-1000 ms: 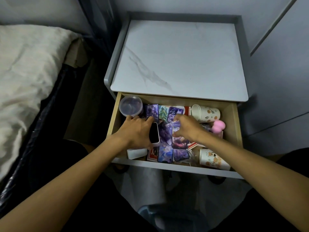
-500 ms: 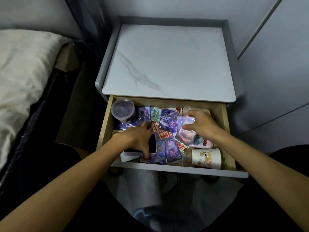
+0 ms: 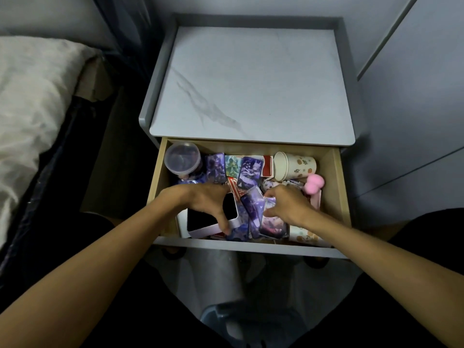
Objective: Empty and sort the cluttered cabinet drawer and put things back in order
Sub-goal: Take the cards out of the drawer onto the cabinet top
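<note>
The open wooden drawer (image 3: 339, 187) of a grey cabinet is full of clutter. My left hand (image 3: 203, 199) grips a white-edged device with a black screen (image 3: 200, 219) at the drawer's front left. My right hand (image 3: 286, 203) pinches purple picture cards (image 3: 270, 222) in the middle, close to the front. More purple cards (image 3: 247, 172) lie further back. A clear lidded tub (image 3: 182, 158) stands in the back left corner. A patterned paper cup (image 3: 293, 165) lies on its side at the back right, beside a pink sponge (image 3: 313, 184).
The cabinet's marbled top (image 3: 251, 84) lies just behind the drawer. A bed with pale bedding (image 3: 32, 96) runs along the left. A second paper cup (image 3: 303, 236) lies under my right wrist at the drawer's front right. A grey wall panel (image 3: 414, 109) is on the right.
My right hand has come back from the paper cup at the back right to the cards in the middle. My left hand has laid the device flatter near the front.
</note>
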A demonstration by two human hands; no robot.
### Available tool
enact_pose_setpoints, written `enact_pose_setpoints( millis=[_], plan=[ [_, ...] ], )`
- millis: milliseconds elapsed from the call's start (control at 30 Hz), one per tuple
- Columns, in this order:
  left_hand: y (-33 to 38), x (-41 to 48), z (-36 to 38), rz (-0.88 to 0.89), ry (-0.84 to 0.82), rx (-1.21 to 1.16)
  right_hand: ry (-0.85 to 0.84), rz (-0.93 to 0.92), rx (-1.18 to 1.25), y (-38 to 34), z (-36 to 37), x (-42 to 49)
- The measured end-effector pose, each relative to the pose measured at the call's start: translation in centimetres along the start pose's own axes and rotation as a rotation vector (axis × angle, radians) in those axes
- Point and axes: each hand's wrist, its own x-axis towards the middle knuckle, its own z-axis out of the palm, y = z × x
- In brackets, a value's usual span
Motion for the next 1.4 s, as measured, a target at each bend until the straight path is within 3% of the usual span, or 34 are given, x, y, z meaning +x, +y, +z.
enact_pose_setpoints(
  millis=[367, 533, 633, 733, 933, 1000, 1200, 1400],
  plan=[
    [0.8, -0.2, -0.2, 0.168, -0.117, -0.094, 0.012, 0.062, 0.060, 0.4, 0.3, 0.5],
    [0.7, -1.1, -0.7, 0.059, -0.114, -0.137, -0.002, 0.053, 0.141, 0.5, 0.2, 0.4],
    [0.9, -2.7, -1.6, 0.065, -0.041, -0.194, 0.002, 0.028, 0.249, 0.7, -0.4, 0.2],
    [1.3, -5.9, -3.4, 0.069, 0.052, -0.304, 0.109, -0.028, 0.352, -0.4, -2.7, -0.8],
    [0.8, -9.4, -9.1, 0.144, 0.472, -0.498, 0.331, -0.146, 0.647, -3.2, -10.6, -0.6],
    [0.9, -8.7, -11.2, 0.132, 0.542, -0.563, 0.363, -0.126, 0.723, -3.5, -12.7, 1.3],
    [1.4, -3.5, -16.2, 0.023, 0.502, -0.592, 0.193, 0.022, 0.806, -3.8, -16.1, 7.9],
    [1.0, -1.6, -19.1, 0.038, 0.457, -0.584, 0.245, 0.080, 0.716, -4.0, -17.5, 11.4]
  ],
)
